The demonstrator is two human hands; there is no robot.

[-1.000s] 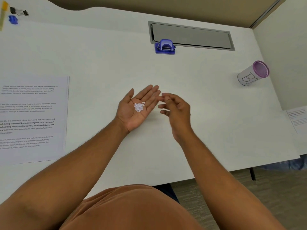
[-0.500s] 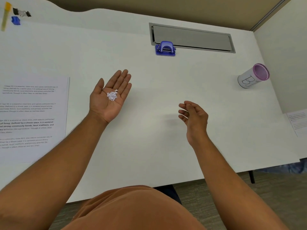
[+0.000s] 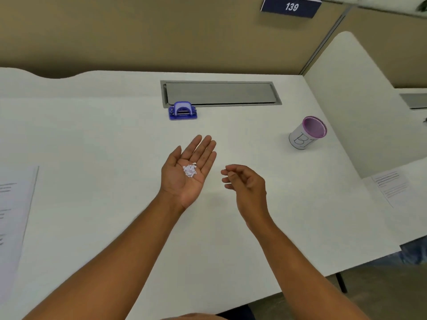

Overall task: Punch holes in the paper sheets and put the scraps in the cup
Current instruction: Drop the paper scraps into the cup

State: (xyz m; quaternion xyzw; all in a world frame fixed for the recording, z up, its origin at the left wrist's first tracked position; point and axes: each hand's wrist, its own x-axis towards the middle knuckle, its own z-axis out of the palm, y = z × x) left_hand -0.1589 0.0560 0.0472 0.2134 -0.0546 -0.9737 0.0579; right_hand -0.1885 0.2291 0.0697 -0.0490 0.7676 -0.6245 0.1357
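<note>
My left hand (image 3: 188, 168) lies palm up over the middle of the white desk, fingers straight, with a small heap of white paper scraps (image 3: 190, 170) resting in the palm. My right hand (image 3: 246, 184) hovers just to its right, fingers loosely curled and holding nothing. The white cup (image 3: 306, 133) with a purple rim stands upright at the right, far from both hands. A blue hole punch (image 3: 182, 111) sits at the back centre. Printed paper sheets (image 3: 13, 218) lie at the left edge.
A grey cable hatch (image 3: 220, 93) is set into the desk behind the punch. A white divider panel (image 3: 355, 98) rises at the right, with another printed sheet (image 3: 392, 185) on the neighbouring desk beyond it. The desk's front edge runs below my forearms.
The view has tilted up, showing the wall. My left hand with the scraps has come back toward the middle, closer to my right hand. The cup and punch have not moved on the desk.
</note>
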